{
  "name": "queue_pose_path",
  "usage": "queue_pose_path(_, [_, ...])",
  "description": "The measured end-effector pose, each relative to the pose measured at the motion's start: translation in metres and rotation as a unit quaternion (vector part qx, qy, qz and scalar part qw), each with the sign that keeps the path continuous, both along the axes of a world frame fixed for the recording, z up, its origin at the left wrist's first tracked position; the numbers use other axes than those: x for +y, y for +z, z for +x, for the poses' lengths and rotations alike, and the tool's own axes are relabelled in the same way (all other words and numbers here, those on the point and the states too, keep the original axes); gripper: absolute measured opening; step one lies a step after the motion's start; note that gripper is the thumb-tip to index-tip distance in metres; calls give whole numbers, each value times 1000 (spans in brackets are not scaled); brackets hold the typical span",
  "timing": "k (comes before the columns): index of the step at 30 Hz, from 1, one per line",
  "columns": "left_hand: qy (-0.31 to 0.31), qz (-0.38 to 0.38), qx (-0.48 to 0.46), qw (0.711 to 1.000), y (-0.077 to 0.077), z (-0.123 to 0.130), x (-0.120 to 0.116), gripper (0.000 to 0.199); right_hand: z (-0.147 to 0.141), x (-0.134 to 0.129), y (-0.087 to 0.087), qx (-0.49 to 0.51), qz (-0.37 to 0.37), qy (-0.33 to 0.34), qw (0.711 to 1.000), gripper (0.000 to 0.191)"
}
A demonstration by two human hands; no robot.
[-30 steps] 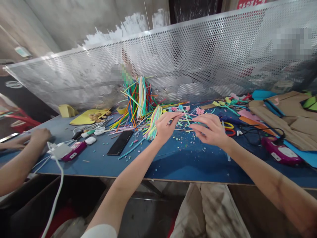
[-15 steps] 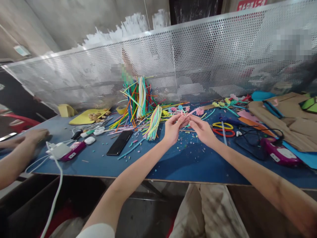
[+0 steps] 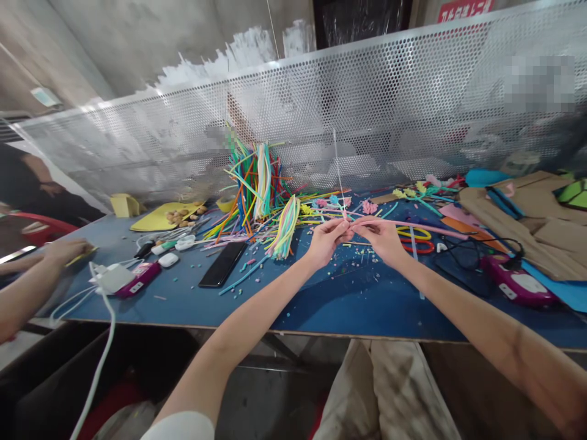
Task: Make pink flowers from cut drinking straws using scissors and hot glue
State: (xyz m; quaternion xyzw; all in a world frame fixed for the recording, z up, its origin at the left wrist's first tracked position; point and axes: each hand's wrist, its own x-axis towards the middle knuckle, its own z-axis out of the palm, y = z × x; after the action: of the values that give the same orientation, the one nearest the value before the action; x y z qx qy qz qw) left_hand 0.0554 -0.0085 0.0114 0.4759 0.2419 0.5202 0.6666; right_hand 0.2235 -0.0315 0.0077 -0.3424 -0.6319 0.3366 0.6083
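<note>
My left hand (image 3: pixel 328 241) and my right hand (image 3: pixel 376 237) meet above the middle of the blue table. Between their fingertips both pinch a pink pipe cleaner (image 3: pixel 426 228), whose long end reaches out to the right past my right hand. A thin white stem (image 3: pixel 338 165) stands up from the fingertips, with a small pink piece at its foot. Just behind the hands lie pink, blue and yellow curled pieces (image 3: pixel 369 207). Left of my left hand is a bundle of pastel pipe cleaners (image 3: pixel 287 227).
A black phone (image 3: pixel 222 264), white cables and a purple power strip (image 3: pixel 140 279) lie left. Scissors (image 3: pixel 416 245), another purple strip (image 3: pixel 518 284) and cardboard (image 3: pixel 541 214) are right. Behind rises a perforated metal panel (image 3: pixel 183 134). Another person's hand (image 3: pixel 68 250) is far left.
The pink pipe cleaner now extends far to the right, and a white stem shows upright at my fingertips. My right hand has turned. At far left, the other person's hand has a yellow piece by it.
</note>
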Motion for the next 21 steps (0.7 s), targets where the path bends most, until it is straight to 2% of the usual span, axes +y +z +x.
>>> queue_pose_path(3, [-15, 16, 18, 1000, -3, 0, 2, 39, 3, -3, 4, -22, -3, -3, 1000, 20])
queue_pose_path(8, [-24, 17, 50, 998, -7, -3, 5, 38, 13, -2, 8, -45, 16, -57, 997, 24])
queue_pose_path(16, [-10, 40, 106, 994, -10, -5, 5, 43, 24, 1, 9, -122, 110, -35, 986, 18])
queue_pose_path(21, [-11, 24, 109, 994, -11, -6, 5, 47, 22, 1, 7, -127, 103, -29, 986, 19])
